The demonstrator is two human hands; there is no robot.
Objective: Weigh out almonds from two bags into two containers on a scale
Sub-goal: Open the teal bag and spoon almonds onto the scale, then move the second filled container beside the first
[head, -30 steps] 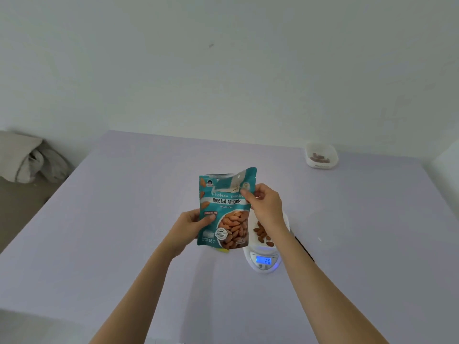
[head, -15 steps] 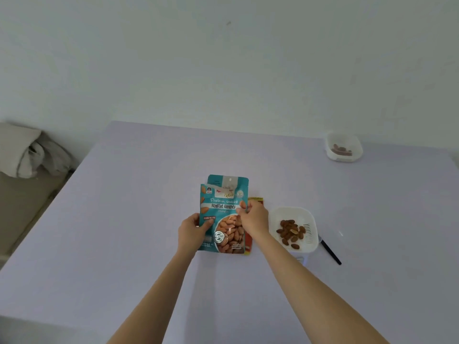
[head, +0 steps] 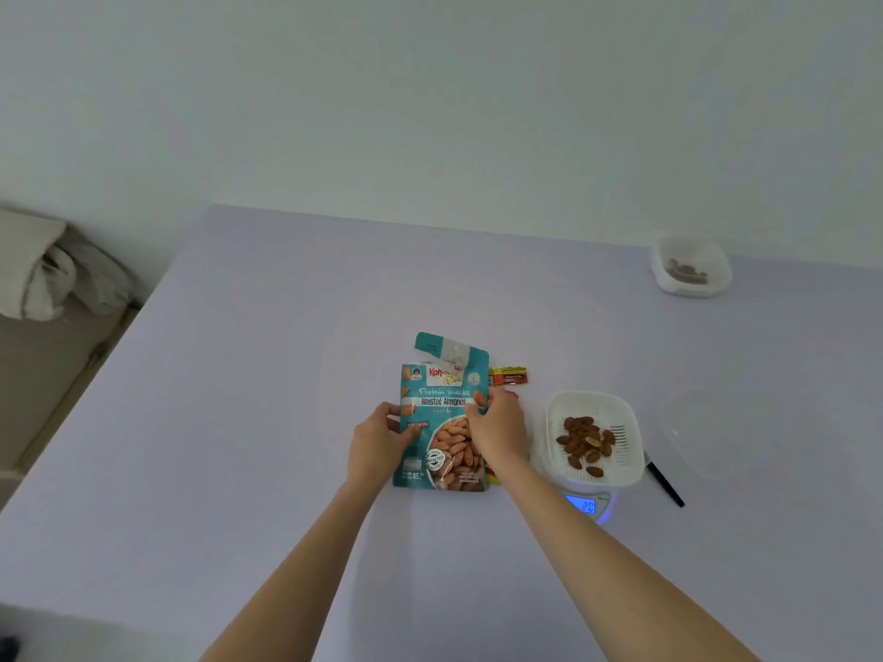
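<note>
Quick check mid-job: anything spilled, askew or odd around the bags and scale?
No spill: the almonds sit inside the white container on the scale. The teal almond bag, gripped by the left hand and right hand, has a torn top flap bent askew and covers most of an orange bag. A black stick lies beside the scale.

Two bags (head: pixel 442 418) (head: pixel 509 376), two white containers (head: pixel 559 413) (head: pixel 693 290), one scale (head: pixel 584 506), one black stick (head: pixel 665 484), one crumpled cloth (head: pixel 52 274), two hands (head: pixel 377 446) (head: pixel 499 432).
</note>
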